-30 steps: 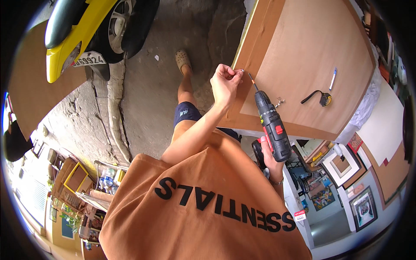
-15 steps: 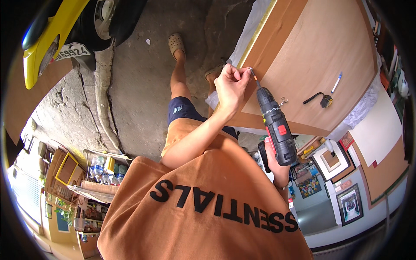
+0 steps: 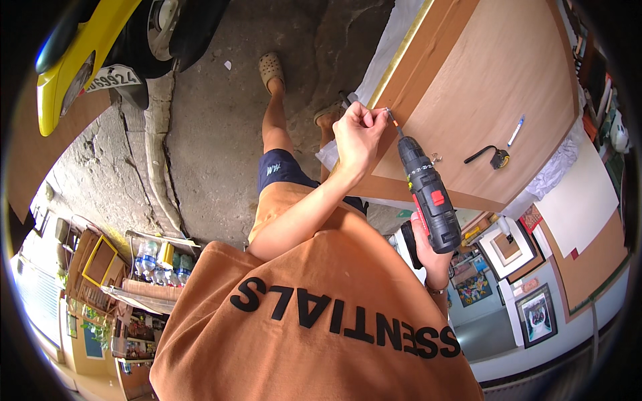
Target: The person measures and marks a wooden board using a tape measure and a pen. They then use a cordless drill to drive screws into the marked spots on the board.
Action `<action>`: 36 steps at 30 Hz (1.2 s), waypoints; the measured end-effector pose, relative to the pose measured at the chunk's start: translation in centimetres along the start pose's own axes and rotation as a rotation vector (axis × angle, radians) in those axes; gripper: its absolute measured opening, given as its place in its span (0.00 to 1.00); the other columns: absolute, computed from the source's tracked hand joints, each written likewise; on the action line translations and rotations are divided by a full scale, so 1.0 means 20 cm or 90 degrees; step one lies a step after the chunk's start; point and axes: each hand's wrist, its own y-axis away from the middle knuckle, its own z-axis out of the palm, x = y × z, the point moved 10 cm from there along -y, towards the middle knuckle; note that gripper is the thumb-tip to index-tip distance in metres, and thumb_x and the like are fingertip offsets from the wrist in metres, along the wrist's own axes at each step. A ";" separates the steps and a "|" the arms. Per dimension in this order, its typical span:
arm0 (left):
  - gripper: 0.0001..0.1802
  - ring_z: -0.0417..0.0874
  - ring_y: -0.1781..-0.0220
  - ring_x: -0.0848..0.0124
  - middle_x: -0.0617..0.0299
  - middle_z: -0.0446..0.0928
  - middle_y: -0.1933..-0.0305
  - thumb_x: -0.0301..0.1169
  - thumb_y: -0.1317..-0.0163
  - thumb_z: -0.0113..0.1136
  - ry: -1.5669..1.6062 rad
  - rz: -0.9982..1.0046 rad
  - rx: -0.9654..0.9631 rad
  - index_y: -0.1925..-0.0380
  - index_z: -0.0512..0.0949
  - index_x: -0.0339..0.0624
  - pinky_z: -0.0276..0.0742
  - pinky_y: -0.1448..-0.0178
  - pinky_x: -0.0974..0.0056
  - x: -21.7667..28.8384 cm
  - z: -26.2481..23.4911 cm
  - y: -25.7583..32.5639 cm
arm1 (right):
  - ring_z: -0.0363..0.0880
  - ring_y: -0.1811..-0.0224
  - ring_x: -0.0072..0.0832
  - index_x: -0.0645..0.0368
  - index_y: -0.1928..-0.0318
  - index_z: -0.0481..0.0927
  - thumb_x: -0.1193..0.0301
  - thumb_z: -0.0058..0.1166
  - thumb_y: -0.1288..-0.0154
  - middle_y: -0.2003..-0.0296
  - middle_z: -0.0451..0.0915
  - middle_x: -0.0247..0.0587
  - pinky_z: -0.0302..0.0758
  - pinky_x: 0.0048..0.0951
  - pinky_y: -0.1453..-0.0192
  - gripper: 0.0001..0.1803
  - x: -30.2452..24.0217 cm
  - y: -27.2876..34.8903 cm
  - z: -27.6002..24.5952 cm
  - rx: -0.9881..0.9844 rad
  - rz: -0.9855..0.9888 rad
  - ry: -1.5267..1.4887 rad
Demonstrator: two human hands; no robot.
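Observation:
My right hand [image 3: 428, 246] grips the handle of a black and red cordless drill [image 3: 428, 194], its long bit [image 3: 397, 125] with an orange band aimed away from me at the panel's border. At the bit's tip, my left hand [image 3: 360, 137] is closed in a pinch on what looks like a small screw, mostly hidden by the fingers. A dark rod-like piece [image 3: 345, 98] shows just beyond the left knuckles; whether the hand holds it I cannot tell. Under both hands lies a large wooden panel [image 3: 488, 87] with a darker brown border and a gold outer edge.
On the panel lie a tape measure [image 3: 499, 158] with a black strap, a blue and white pen [image 3: 515, 131] and a few small shiny metal pieces [image 3: 436, 158]. White wrapping [image 3: 560, 160] sticks out below it. A yellow motorcycle [image 3: 73, 73] stands far left; framed pictures [image 3: 537, 317] stand right.
The drill and the left hand have shifted very slightly, with the bit still at the left fingertips. The panel and the things on it sit a little further left in view.

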 end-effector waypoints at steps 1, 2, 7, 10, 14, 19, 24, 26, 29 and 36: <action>0.21 0.86 0.64 0.78 0.54 0.85 0.72 0.19 0.41 0.66 -0.005 0.004 0.000 0.83 0.62 0.40 0.81 0.62 0.69 0.01 0.00 0.00 | 0.85 0.72 0.30 0.64 0.64 0.84 0.77 0.66 0.42 0.72 0.86 0.42 0.79 0.31 0.64 0.06 0.00 0.00 0.00 -0.001 -0.003 0.004; 0.21 0.86 0.63 0.78 0.54 0.85 0.72 0.19 0.42 0.66 -0.009 -0.001 -0.002 0.83 0.62 0.40 0.81 0.62 0.69 0.01 0.00 0.00 | 0.85 0.72 0.31 0.64 0.64 0.84 0.77 0.66 0.42 0.72 0.86 0.42 0.79 0.31 0.64 0.06 0.00 0.00 -0.01 0.000 0.000 0.002; 0.21 0.87 0.62 0.77 0.54 0.85 0.72 0.19 0.42 0.66 -0.008 -0.003 -0.005 0.83 0.62 0.39 0.82 0.61 0.69 0.01 0.00 0.00 | 0.82 0.63 0.25 0.65 0.53 0.83 0.77 0.65 0.38 0.63 0.85 0.40 0.79 0.30 0.56 0.13 -0.04 0.00 0.00 -0.035 -0.035 0.006; 0.20 0.86 0.63 0.76 0.54 0.86 0.71 0.19 0.42 0.66 0.001 -0.004 -0.008 0.83 0.63 0.39 0.81 0.61 0.69 0.01 0.00 0.00 | 0.85 0.72 0.33 0.63 0.64 0.84 0.76 0.65 0.42 0.73 0.85 0.43 0.79 0.31 0.64 0.06 -0.04 -0.01 -0.02 0.006 -0.034 0.066; 0.21 0.85 0.63 0.78 0.54 0.86 0.70 0.19 0.41 0.66 -0.037 -0.005 -0.009 0.83 0.62 0.40 0.80 0.61 0.70 0.01 0.00 0.00 | 0.85 0.72 0.30 0.63 0.65 0.85 0.74 0.66 0.42 0.72 0.86 0.42 0.79 0.31 0.64 0.06 -0.03 -0.02 -0.02 0.019 0.003 0.018; 0.22 0.84 0.63 0.80 0.54 0.87 0.69 0.21 0.40 0.66 0.007 -0.006 -0.023 0.82 0.61 0.41 0.78 0.62 0.71 0.02 0.02 0.00 | 0.84 0.72 0.25 0.65 0.65 0.85 0.73 0.67 0.41 0.73 0.86 0.41 0.79 0.30 0.64 0.08 -0.03 -0.01 -0.03 0.010 0.049 -0.022; 0.22 0.84 0.64 0.79 0.53 0.87 0.68 0.20 0.41 0.66 -0.042 0.023 -0.026 0.82 0.61 0.41 0.79 0.61 0.70 0.02 0.01 0.00 | 0.83 0.64 0.27 0.64 0.56 0.84 0.75 0.64 0.37 0.65 0.85 0.40 0.79 0.32 0.56 0.10 0.02 0.00 -0.01 -0.036 0.075 -0.023; 0.22 0.84 0.65 0.80 0.54 0.86 0.70 0.21 0.41 0.67 -0.054 0.025 -0.016 0.83 0.61 0.40 0.79 0.63 0.69 0.02 0.00 -0.01 | 0.83 0.63 0.27 0.64 0.56 0.84 0.75 0.64 0.37 0.65 0.85 0.40 0.79 0.32 0.56 0.10 0.05 0.00 0.00 -0.037 0.097 -0.039; 0.21 0.84 0.66 0.79 0.54 0.87 0.71 0.22 0.42 0.67 -0.049 0.028 -0.010 0.83 0.62 0.40 0.79 0.64 0.69 0.01 0.00 -0.01 | 0.83 0.72 0.23 0.66 0.64 0.84 0.74 0.67 0.41 0.73 0.86 0.42 0.79 0.29 0.64 0.08 0.03 0.00 -0.03 0.021 0.059 -0.035; 0.21 0.85 0.68 0.78 0.55 0.86 0.72 0.23 0.42 0.68 -0.070 0.025 -0.002 0.83 0.63 0.39 0.79 0.65 0.67 0.00 -0.01 0.04 | 0.79 0.71 0.19 0.62 0.57 0.84 0.76 0.63 0.36 0.69 0.83 0.34 0.76 0.26 0.67 0.07 0.02 0.04 -0.03 -0.035 0.053 -0.031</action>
